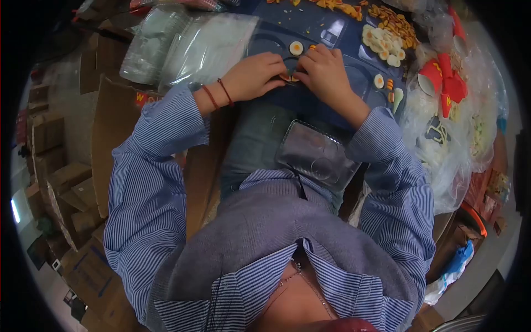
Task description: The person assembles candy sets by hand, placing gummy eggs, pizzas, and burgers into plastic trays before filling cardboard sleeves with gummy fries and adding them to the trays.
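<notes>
My left hand [251, 76] and my right hand [325, 72] meet over a dark blue work surface. Both pinch a small orange-and-dark piece [289, 78], mostly hidden by the fingertips. Just beyond them, a small toy egg half [296, 48] lies in a round hollow of a clear plastic tray [271, 45]. An orange piece [313, 47] shows by my right fingertips. To the right, another egg half [379, 81], a small orange striped piece [390, 84] and a pale green piece [398, 97] lie in a second clear tray [359, 74].
A clear plastic container [315, 152] rests on my lap. Stacked clear trays [152, 47] stand at the far left. White-and-yellow egg pieces [383, 44] and orange pieces [395, 22] lie in heaps at the back right. Plastic bags [442, 149] and red cartons [445, 83] crowd the right side.
</notes>
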Tool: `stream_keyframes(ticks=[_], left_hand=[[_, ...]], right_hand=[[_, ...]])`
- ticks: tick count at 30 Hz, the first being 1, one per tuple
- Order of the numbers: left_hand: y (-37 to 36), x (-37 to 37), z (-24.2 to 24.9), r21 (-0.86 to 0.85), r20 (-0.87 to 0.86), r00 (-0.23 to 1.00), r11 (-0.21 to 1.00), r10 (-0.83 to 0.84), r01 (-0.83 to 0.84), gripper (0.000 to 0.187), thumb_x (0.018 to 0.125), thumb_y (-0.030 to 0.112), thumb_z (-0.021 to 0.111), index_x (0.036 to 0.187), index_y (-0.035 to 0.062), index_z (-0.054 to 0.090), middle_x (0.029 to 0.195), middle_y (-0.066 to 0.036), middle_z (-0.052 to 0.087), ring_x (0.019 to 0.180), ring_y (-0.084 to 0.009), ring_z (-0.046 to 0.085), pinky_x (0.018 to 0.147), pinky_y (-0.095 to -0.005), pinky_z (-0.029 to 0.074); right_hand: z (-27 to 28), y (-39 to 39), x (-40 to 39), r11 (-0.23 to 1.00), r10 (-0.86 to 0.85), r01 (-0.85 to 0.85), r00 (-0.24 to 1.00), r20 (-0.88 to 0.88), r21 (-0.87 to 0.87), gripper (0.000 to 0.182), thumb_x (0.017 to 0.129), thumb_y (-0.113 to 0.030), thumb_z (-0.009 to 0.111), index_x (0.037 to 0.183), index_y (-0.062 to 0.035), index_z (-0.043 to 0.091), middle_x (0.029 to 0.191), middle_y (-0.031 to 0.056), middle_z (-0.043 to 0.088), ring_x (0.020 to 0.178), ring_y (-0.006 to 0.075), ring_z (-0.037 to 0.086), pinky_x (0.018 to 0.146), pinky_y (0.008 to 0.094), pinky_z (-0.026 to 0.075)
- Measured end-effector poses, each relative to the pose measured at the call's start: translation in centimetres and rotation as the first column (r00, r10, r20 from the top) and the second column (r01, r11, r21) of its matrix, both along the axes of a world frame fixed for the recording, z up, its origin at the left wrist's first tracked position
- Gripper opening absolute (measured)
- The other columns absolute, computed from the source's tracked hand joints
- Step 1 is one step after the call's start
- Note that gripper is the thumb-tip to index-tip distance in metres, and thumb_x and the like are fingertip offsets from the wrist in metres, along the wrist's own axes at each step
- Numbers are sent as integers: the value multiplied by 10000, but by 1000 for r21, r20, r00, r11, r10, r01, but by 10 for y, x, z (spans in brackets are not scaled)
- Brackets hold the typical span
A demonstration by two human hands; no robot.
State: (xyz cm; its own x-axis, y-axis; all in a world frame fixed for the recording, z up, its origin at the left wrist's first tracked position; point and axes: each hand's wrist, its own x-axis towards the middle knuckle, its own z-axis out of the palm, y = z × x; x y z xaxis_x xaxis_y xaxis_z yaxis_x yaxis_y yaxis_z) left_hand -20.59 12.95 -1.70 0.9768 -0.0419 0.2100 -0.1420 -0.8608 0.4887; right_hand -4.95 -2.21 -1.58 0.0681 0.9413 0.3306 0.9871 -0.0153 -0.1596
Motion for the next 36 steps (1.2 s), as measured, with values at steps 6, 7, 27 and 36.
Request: stream_keyframes(ticks=[6, 7, 27, 36], left_hand=[[-5, -11, -13, 154, 151, 984, 985, -97, 73, 205, 809, 121, 668, 1001, 60, 629, 1005, -39, 606, 891, -225, 583, 774, -323, 496], [-7, -12, -11, 167, 135, 987, 984, -92, 69, 200, 805, 114, 668, 994, 60, 630, 1008, -36, 606, 895, -219, 581, 769, -316, 496], [142, 155, -30, 310, 98, 912, 858, 399, -409, 162, 834, 160, 605, 957, 85, 679, 932, -160, 675, 871, -334, 652, 773, -412, 526], [79, 73, 5, -603, -147, 979, 772, 139, -200, 112, 844, 81, 619, 948, 40, 614, 898, -56, 645, 828, -163, 636, 768, -282, 516]], right_hand=[[-3, -4, 1, 994, 92, -98, 986, -138, -38, 102, 754, -221, 705, 770, -121, 691, 849, -27, 558, 946, 183, 503, 791, 347, 361], [0, -3, 7, 995, 87, -92, 988, -125, -36, 102, 754, -221, 705, 770, -121, 691, 849, -27, 558, 946, 183, 503, 791, 347, 361], [-25, 162, 113, 960, -258, 243, 961, -104, -137, 220, 843, -235, 671, 996, -77, 677, 907, 124, 692, 831, 273, 669, 739, 369, 523], [37, 41, 71, 940, 6, -244, 710, -704, -238, 139, 826, -124, 661, 945, -58, 683, 857, 125, 701, 763, 246, 688, 678, 321, 531]])
